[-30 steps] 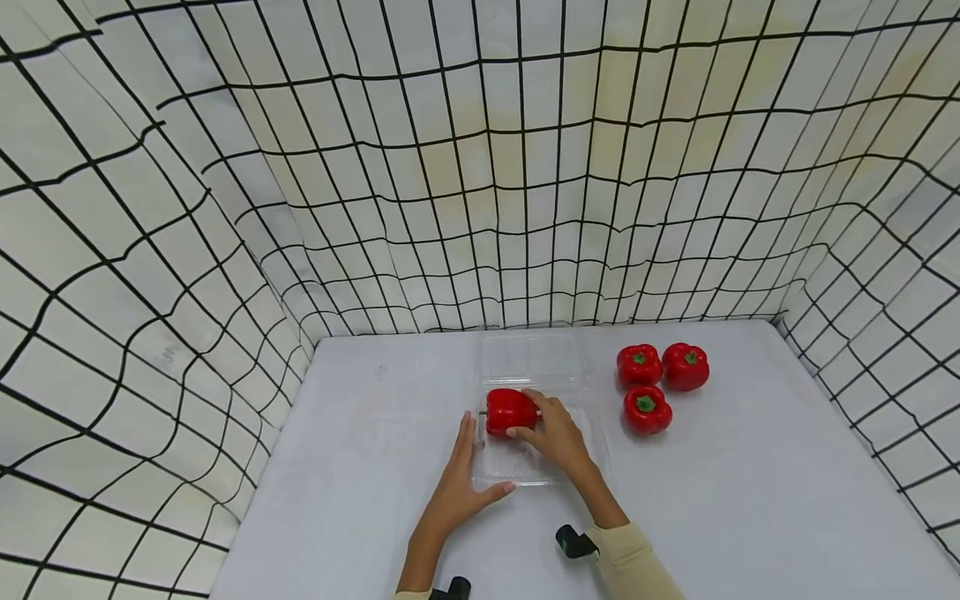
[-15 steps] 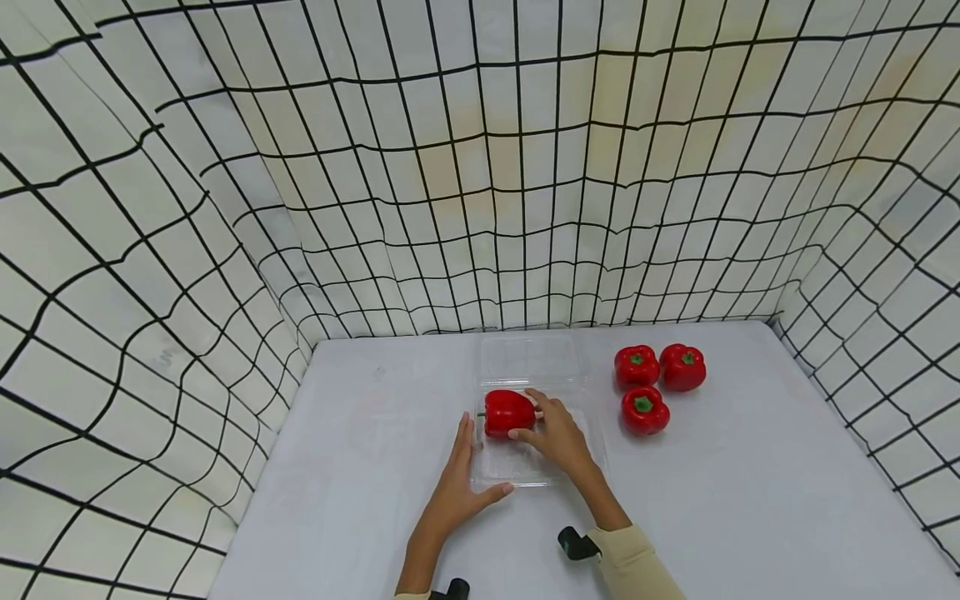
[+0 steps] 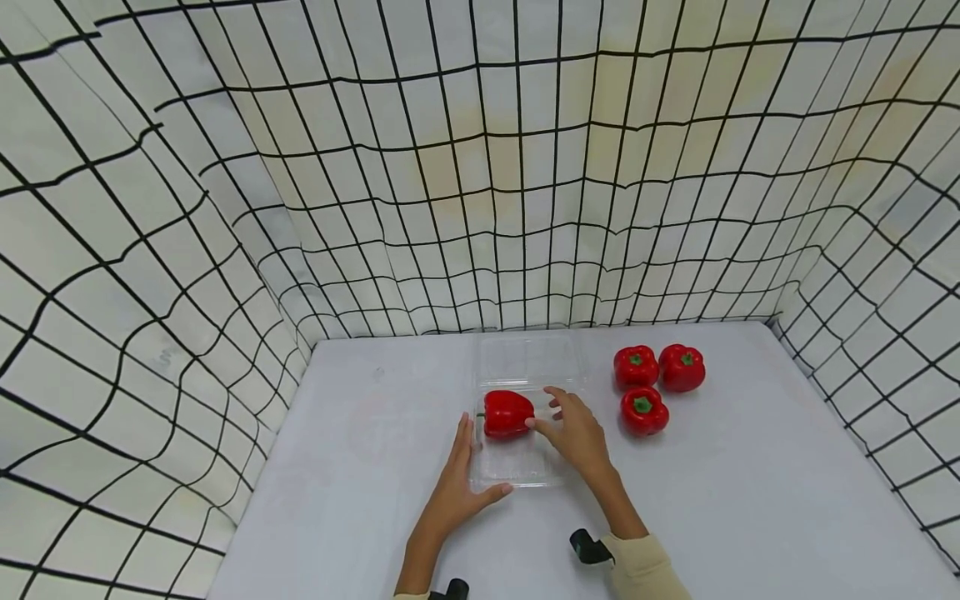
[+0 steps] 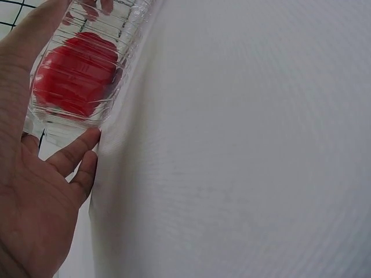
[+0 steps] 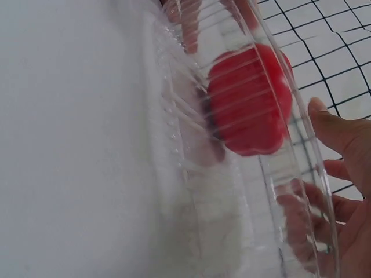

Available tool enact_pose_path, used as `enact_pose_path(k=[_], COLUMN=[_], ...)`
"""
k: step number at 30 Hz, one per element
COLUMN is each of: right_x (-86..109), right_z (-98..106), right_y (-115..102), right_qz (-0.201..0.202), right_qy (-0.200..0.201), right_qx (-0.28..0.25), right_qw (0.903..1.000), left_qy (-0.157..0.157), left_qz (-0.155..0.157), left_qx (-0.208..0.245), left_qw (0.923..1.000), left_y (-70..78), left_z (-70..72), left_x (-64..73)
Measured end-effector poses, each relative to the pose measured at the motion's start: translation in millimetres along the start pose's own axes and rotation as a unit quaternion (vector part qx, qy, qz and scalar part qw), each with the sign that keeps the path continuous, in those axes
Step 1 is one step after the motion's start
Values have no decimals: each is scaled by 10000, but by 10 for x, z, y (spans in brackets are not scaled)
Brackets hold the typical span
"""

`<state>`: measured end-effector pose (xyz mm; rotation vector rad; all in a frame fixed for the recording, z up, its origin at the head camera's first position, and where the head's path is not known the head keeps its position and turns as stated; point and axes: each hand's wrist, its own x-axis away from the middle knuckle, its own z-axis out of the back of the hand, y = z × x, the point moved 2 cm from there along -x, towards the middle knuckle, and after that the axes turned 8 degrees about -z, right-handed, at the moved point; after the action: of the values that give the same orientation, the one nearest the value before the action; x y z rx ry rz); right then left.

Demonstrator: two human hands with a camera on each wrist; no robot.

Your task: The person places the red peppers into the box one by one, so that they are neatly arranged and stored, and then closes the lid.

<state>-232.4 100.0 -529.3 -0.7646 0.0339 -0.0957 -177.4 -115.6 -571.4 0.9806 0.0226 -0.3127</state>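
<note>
A red bell pepper (image 3: pixel 507 414) lies on its side in the left back part of a clear plastic clamshell box (image 3: pixel 517 473), stem to the left. My left hand (image 3: pixel 456 492) rests along the box's left side, fingers straight and thumb spread at the near corner. Over the box's right part is my right hand (image 3: pixel 577 435), its fingers relaxed and apart from the pepper, the thumb tip close to it. Through the clear wall, the right wrist view shows the pepper (image 5: pixel 249 104) with a gap before the right hand (image 5: pixel 348 168).
Three more red bell peppers (image 3: pixel 642 411) stand together to the right of the box, stems up. The box's lid (image 3: pixel 528 358) lies folded back behind it. A white sheet covers the table (image 3: pixel 360 450). Black netting (image 3: pixel 525 200) over white walls encloses the back and sides.
My right hand has let go of the bell pepper and drawn back to the right. The pepper stays in the box, and my left hand has hardly moved.
</note>
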Motion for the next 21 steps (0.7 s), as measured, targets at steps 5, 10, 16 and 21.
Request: enact_pose_path(k=[5,10,16,21], right_x=[-5,-6,-16,12], right_z=[182,405,626,721], right_y=[64,185,400,620], right_qz=[353,687,287,-480], right_qy=[967,2215,3255,3420], right_qx=[-130,-422,-471,-346], right_qw=[9946,9718,9439,9378], left_qy=[-22,-59,-20,-50], left_qz=[23,35,-63,-58], left_qx=[14,23,-2,13], left_qw=[10000,10000,10000,10000], left_y=[13,7,-12,-13], left_z=[-9,-19,-8,-4], left_x=[1,1,-7,-6])
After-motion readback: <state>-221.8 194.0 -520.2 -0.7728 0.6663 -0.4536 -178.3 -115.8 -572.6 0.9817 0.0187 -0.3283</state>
